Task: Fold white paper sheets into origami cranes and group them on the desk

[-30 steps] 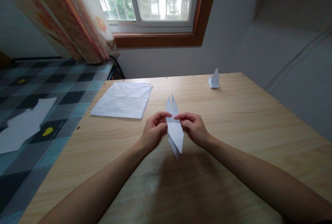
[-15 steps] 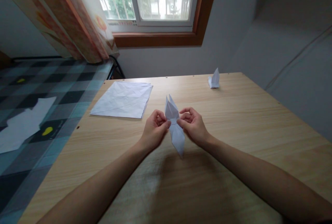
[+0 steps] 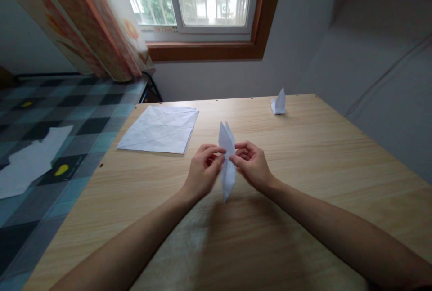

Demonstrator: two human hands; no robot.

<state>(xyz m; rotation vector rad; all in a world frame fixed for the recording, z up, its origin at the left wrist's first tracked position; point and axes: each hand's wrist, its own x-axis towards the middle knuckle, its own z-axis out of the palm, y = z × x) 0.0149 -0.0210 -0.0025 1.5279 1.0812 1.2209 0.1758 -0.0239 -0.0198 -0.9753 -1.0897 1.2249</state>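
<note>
A narrow folded white paper figure [image 3: 227, 165], pointed at both ends, is held upright above the wooden table [image 3: 303, 156]. My left hand [image 3: 202, 172] pinches its left side at the middle with fingers closed. On the other side my right hand [image 3: 252, 163] pinches the same spot, fingers curled. The lower tip of the paper hangs just over the tabletop between my wrists.
A creased flat white sheet [image 3: 158, 129] lies at the table's back left. A small folded paper piece [image 3: 278, 103] stands at the back right. A bed with a checked cover [image 3: 50, 124] and loose white paper [image 3: 30, 158] is left of the table; window and curtain behind.
The paper figure has turned edge-on and looks narrower; its lower tip has swung left. Both hands stay pinched at its middle, shifted slightly.
</note>
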